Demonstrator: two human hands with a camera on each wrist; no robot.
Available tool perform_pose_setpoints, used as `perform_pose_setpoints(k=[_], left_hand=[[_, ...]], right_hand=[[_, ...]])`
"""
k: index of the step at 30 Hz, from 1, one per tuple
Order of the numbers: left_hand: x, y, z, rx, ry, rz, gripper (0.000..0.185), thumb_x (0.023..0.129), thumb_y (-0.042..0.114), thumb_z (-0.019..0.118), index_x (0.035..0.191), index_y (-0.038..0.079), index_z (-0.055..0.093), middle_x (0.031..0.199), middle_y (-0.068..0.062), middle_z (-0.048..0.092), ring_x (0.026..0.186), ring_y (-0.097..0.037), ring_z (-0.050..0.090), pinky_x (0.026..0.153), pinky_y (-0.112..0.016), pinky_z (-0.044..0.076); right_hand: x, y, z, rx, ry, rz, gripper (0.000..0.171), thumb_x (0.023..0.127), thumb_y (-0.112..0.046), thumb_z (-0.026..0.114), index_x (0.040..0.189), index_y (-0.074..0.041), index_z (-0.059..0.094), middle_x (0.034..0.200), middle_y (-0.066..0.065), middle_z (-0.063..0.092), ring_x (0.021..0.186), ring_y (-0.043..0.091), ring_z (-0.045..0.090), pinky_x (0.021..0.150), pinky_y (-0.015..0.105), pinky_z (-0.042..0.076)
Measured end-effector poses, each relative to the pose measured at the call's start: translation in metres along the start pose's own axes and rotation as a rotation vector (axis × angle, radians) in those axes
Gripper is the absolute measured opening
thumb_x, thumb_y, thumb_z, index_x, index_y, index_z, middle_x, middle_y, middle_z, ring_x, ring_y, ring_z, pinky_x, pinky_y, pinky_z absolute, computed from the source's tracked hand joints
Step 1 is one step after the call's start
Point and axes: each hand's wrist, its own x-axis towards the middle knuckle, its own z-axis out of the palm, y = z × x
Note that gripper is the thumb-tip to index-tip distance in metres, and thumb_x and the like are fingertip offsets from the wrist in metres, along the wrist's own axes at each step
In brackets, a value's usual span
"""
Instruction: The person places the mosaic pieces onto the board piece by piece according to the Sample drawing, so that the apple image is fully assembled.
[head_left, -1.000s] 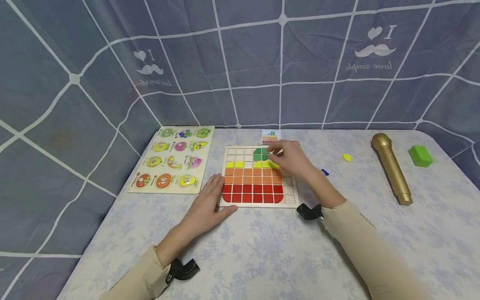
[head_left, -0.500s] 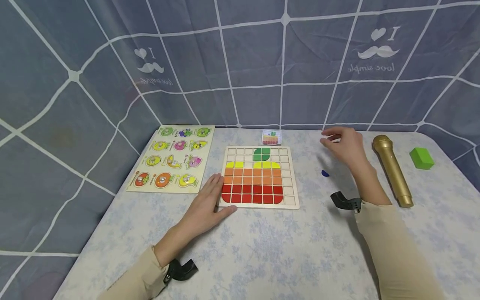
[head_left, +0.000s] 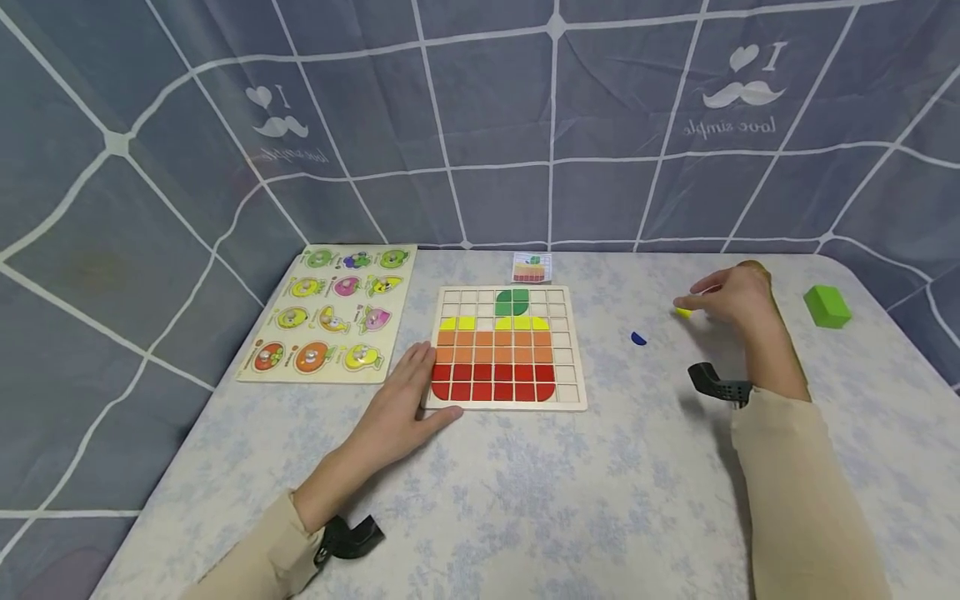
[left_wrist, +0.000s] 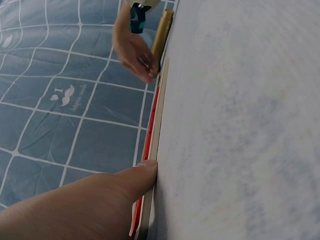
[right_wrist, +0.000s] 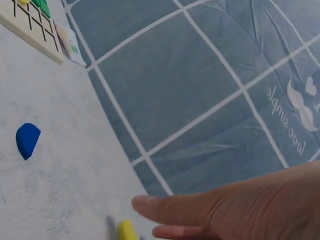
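Observation:
A wooden grid board (head_left: pixel 570 367) bears red, orange, yellow and green pieces, with a gap in its yellow row. My left hand (head_left: pixel 393 417) rests against the board's left side, its thumb at the front edge; the left wrist view shows that thumb (left_wrist: pixel 135 180) touching the rim. To the right, my right hand (head_left: pixel 731 296) hovers low over a small yellow piece (head_left: pixel 682 312), thumb and fingers extended beside it. In the right wrist view the yellow piece (right_wrist: pixel 127 230) lies just below the thumb. A dark blue rounded piece (head_left: pixel 638 338) lies between board and right hand.
A pattern card (head_left: pixel 532 267) stands behind the board. At left lies a fruit puzzle board (head_left: pixel 375 354). A gold microphone (left_wrist: pixel 162 37) is mostly hidden behind my right hand in the head view. A green block (head_left: pixel 827 307) sits far right. A grid-patterned curtain (head_left: pixel 495 125) backs the table.
My right hand has moved from above the board's green pieces to the right, then down to the yellow piece. The left hand has stayed at the board. The head view has shifted slightly.

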Motion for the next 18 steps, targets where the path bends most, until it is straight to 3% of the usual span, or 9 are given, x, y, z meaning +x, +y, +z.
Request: perform_pose_setpoints(k=[2, 4, 7, 11, 18], left_hand=[[0.0, 0.0, -0.001, -0.003, 0.0, -0.004, 0.099, 0.095, 0.045, 0.077, 0.164, -0.005, 0.027, 0.173, -0.023, 0.024, 0.163, -0.038, 0.018, 0.128, -0.059, 0.026], [0.0, 0.001, -0.001, -0.004, -0.001, -0.007, 0.099, 0.095, 0.045, 0.077, 0.164, -0.005, 0.027, 0.173, -0.022, 0.023, 0.163, -0.039, 0.017, 0.128, -0.059, 0.026], [0.0, 0.0, -0.001, -0.007, -0.004, -0.015, 0.099, 0.095, 0.046, 0.077, 0.164, -0.004, 0.027, 0.174, -0.021, 0.023, 0.163, -0.038, 0.016, 0.129, -0.059, 0.025], [0.001, 0.0, 0.0, -0.005, 0.0, -0.008, 0.1, 0.095, 0.047, 0.077, 0.164, -0.005, 0.027, 0.174, -0.022, 0.023, 0.163, -0.038, 0.016, 0.128, -0.058, 0.025], [0.0, -0.003, 0.001, -0.005, 0.011, 0.007, 0.098, 0.095, 0.045, 0.077, 0.164, -0.005, 0.028, 0.173, -0.021, 0.024, 0.163, -0.038, 0.017, 0.128, -0.058, 0.026]], right_hand=[[0.001, 0.002, 0.001, -0.006, -0.025, -0.019, 0.052, 0.092, -0.037, 0.08, 0.12, 0.006, 0.071, 0.114, 0.022, 0.065, 0.111, 0.039, 0.053, 0.086, 0.048, 0.049], [0.004, 0.004, 0.004, 0.001, -0.045, -0.042, 0.05, 0.089, -0.033, 0.084, 0.116, 0.007, 0.072, 0.089, 0.01, 0.072, 0.089, 0.025, 0.061, 0.076, 0.038, 0.05], [0.008, 0.004, 0.011, 0.014, -0.047, -0.088, 0.045, 0.085, -0.026, 0.087, 0.111, 0.009, 0.073, 0.065, -0.005, 0.069, 0.065, 0.009, 0.06, 0.063, 0.027, 0.047], [0.01, 0.004, 0.019, -0.024, 0.021, -0.164, 0.034, 0.083, -0.02, 0.087, 0.098, 0.007, 0.074, 0.059, -0.011, 0.065, 0.061, 0.008, 0.055, 0.057, 0.028, 0.044], [0.013, -0.001, 0.029, -0.135, 0.117, -0.23, 0.02, 0.086, -0.021, 0.079, 0.085, -0.001, 0.077, 0.068, 0.003, 0.07, 0.073, 0.025, 0.058, 0.062, 0.034, 0.042]])
